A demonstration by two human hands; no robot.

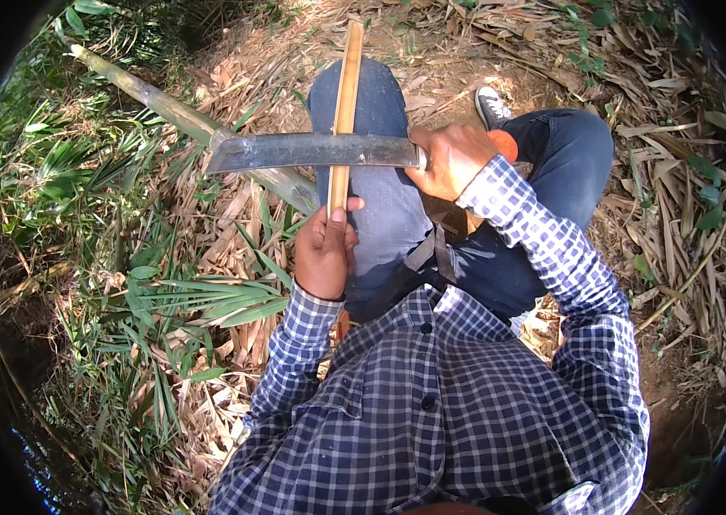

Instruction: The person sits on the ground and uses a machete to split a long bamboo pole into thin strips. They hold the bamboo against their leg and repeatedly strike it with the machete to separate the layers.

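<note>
My right hand (450, 160) is closed round the handle of a machete (294, 151), whose orange handle end shows past my wrist. Its broad dark blade points left and lies across a split bamboo strip (346, 94), touching it or just above it. The lower end of that strip is pinched in my left hand (325, 244), thumb on top. Pale yellow inside, the strip runs away from me over my raised left knee (363, 94).
A green bamboo pole (152, 99) slants on the ground at the left, passing under the blade's tip. Green leaves (217, 296) grow beside my left arm. Dry fallen leaves (680, 146) cover the ground at right. My shoe (492, 107) rests ahead.
</note>
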